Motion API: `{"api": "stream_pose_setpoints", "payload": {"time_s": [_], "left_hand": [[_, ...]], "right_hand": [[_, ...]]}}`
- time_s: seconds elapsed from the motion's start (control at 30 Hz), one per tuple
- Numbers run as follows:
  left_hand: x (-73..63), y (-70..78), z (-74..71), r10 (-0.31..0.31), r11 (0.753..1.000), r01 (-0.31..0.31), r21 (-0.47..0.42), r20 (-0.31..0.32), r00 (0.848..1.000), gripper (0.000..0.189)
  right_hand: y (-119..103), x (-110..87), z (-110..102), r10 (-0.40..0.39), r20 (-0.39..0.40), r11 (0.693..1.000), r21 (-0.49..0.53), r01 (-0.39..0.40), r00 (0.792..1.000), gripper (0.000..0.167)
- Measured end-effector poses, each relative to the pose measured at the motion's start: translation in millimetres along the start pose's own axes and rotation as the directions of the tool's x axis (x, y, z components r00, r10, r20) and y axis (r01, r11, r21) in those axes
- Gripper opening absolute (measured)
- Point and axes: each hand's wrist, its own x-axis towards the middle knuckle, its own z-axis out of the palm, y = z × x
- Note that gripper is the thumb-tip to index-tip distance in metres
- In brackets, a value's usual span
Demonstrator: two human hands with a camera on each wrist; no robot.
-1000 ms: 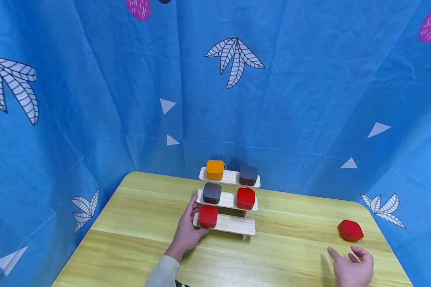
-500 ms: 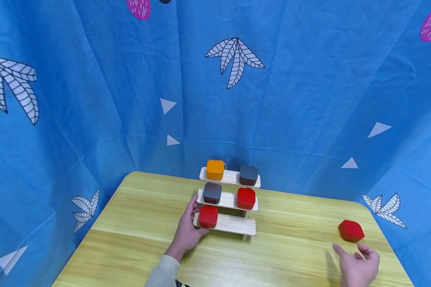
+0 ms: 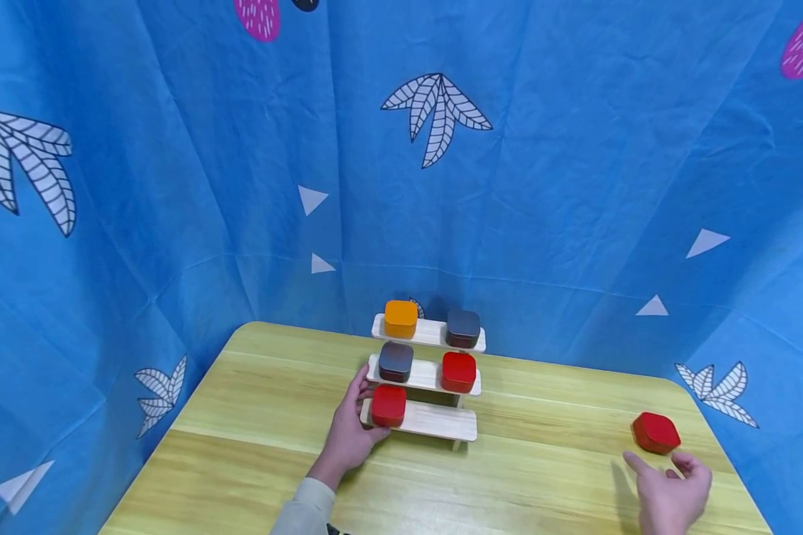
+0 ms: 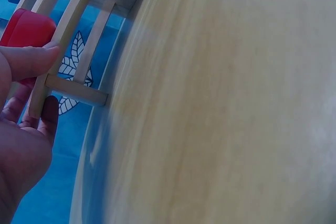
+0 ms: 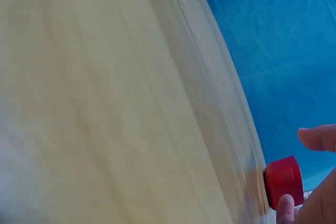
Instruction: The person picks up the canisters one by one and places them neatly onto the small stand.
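A three-tier wooden shelf [image 3: 442,420] stands on the table in the head view. My left hand [image 3: 349,435] grips the left end of its lowest board, beside a red rounded box [image 3: 389,406]. In the left wrist view the thumb lies by that red box [image 4: 29,29] and the fingers curl under the board [image 4: 63,40]. Far to the right, another red rounded box [image 3: 656,433] sits on the table. My right hand [image 3: 672,494] is just in front of it, thumb and fingers spread apart. In the right wrist view this box [image 5: 283,182] shows between thumb and fingers, apparently untouched.
On the shelf's middle board are a dark box [image 3: 396,361] and a red one [image 3: 458,372]. The top board bears an orange box [image 3: 400,319] and a dark box [image 3: 463,328]. A blue patterned curtain [image 3: 542,186] closes off the table's [image 3: 542,461] back and sides.
My right hand has moved a little right and forward, closer to the lone red box. The left hand keeps its grip on the shelf in the same place.
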Motion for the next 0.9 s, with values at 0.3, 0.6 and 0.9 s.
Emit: {"api": "stream_pose_setpoints", "payload": {"time_s": [0.3, 0.6, 0.9], "left_hand": [[-0.4, 0.4, 0.0, -0.020, 1.000, 0.020, 0.001, 0.011, 1.000, 0.114], [-1.1, -0.3, -0.2, 0.001, 1.000, -0.001, -0.004, 0.008, 1.000, 0.113], [-0.7, -1.3, -0.9, 0.000, 1.000, 0.000, -0.003, 0.011, 1.000, 0.113]], "right_hand": [[-1.3, 9.5, 2.3, -0.011, 0.024, 1.000, 0.021, 0.011, 1.000, 0.067], [-4.2, 19.5, 4.6, -0.009, 0.012, 1.000, -0.022, 0.009, 1.000, 0.069], [-10.6, 29.0, 3.8, 0.014, -0.023, 0.997, -0.079, -0.016, 1.000, 0.071]]}}
